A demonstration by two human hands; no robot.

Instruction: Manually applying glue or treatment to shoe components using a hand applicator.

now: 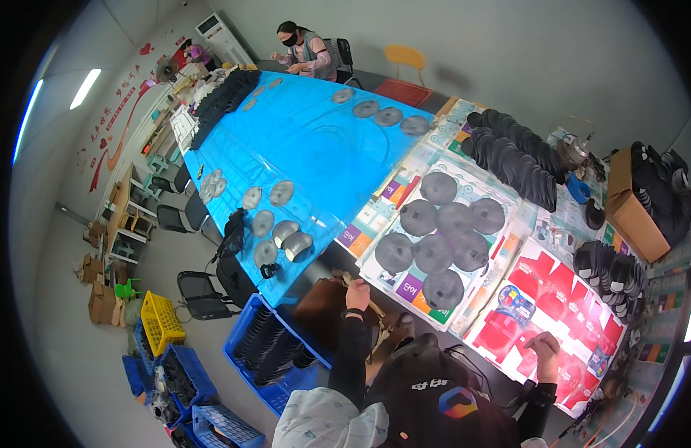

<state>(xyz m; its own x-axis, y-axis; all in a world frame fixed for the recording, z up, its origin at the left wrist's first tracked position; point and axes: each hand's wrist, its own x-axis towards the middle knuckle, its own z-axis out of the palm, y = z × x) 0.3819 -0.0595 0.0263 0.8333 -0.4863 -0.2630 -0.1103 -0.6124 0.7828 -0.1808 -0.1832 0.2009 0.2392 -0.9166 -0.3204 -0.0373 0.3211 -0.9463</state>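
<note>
My left hand (357, 295) is closed and hangs by the near edge of the paper-covered table; whatever it may hold is too small to tell. Several dark grey round pieces (433, 254) lie in a cluster on a stack of printed sheets (405, 287) just to its right. My right hand (544, 355), fingers bent and drawn together, is over the lower edge of the red-and-white printed sheets (558, 295). Nothing can be made out between its fingers.
A blue-covered table (316, 157) carries more grey round pieces (282, 193). Rows of black curved pieces (510, 153) and an open cardboard box (635, 205) stand at the right. A blue crate (245, 336) of black pieces stands lower left. A person (308, 52) sits across.
</note>
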